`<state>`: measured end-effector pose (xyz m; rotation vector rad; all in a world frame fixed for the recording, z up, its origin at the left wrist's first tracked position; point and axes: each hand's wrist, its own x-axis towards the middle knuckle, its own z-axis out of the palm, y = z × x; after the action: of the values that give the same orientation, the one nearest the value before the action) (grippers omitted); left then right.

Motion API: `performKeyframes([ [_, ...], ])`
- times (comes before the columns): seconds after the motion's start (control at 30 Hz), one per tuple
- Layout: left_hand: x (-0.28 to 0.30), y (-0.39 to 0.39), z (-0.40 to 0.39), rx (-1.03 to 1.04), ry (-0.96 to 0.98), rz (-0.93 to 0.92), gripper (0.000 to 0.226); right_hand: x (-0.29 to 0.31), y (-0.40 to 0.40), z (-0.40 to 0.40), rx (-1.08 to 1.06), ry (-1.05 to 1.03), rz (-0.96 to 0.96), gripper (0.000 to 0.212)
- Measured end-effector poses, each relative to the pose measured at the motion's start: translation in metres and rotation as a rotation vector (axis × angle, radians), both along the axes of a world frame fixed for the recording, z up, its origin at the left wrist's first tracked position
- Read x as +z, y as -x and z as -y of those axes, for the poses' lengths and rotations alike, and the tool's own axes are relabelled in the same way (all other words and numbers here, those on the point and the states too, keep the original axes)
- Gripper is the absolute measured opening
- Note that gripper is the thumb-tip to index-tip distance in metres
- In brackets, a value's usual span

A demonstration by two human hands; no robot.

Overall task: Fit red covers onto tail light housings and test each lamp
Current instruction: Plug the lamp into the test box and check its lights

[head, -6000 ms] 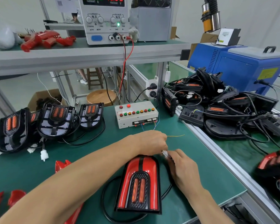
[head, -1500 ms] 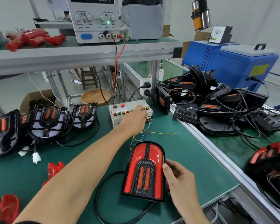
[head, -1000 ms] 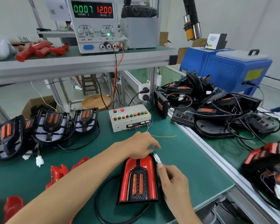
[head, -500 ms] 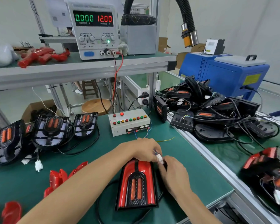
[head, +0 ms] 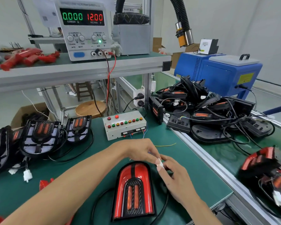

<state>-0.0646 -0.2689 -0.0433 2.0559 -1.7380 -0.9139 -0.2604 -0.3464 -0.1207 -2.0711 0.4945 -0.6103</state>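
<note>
A blue machine stands at the upper right. A black ribbed hose hangs beside it. A wooden stool sits mid-frame.

Green bench mat w/ alu shelf, white walls.

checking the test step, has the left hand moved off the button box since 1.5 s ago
Yes. The left hand pulled back from the button box toward the white connector above the tail light.
</note>
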Motion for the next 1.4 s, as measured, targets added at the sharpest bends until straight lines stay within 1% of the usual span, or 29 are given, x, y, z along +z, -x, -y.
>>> performKeyframes([
  [0.17, -0.007, -0.008, 0.008, -0.025, -0.055, -0.069, 0.025, -0.004, 0.002, 0.002, -0.010, -0.029, 0.081, 0.029],
  [0.3, -0.009, -0.012, 0.011, -0.028, -0.086, -0.129, 0.026, -0.003, 0.002, 0.004, -0.009, -0.086, 0.073, 0.027],
  [0.4, -0.011, -0.012, 0.012, -0.031, -0.102, -0.112, 0.026, -0.002, 0.001, 0.005, 0.017, -0.128, 0.036, 0.031],
  [0.53, -0.013, -0.013, 0.011, -0.012, -0.113, -0.135, 0.025, -0.003, 0.001, 0.008, 0.046, -0.168, 0.005, 0.037],
  [0.73, -0.011, -0.010, 0.013, -0.023, -0.109, -0.123, 0.025, 0.001, 0.001, 0.009, 0.073, -0.245, -0.003, 0.036],
  [0.87, -0.007, -0.009, 0.012, -0.046, -0.115, -0.099, 0.028, 0.005, 0.002, 0.009, 0.088, -0.268, -0.014, 0.046],
  [1.13, -0.009, -0.010, 0.011, -0.047, -0.092, -0.123, 0.028, 0.000, 0.001, 0.014, 0.109, -0.303, -0.018, 0.040],
  [1.27, -0.010, -0.016, 0.007, 0.013, -0.062, -0.179, 0.026, -0.003, 0.001, 0.018, 0.137, -0.334, 0.010, 0.041],
  [1.33, -0.013, -0.015, 0.009, 0.035, -0.025, -0.145, 0.025, -0.002, 0.000, 0.018, 0.142, -0.358, 0.002, 0.044],
  [1.4, -0.017, -0.015, 0.010, 0.066, 0.001, -0.122, 0.023, -0.003, 0.000, 0.017, 0.105, -0.350, -0.015, 0.039],
])
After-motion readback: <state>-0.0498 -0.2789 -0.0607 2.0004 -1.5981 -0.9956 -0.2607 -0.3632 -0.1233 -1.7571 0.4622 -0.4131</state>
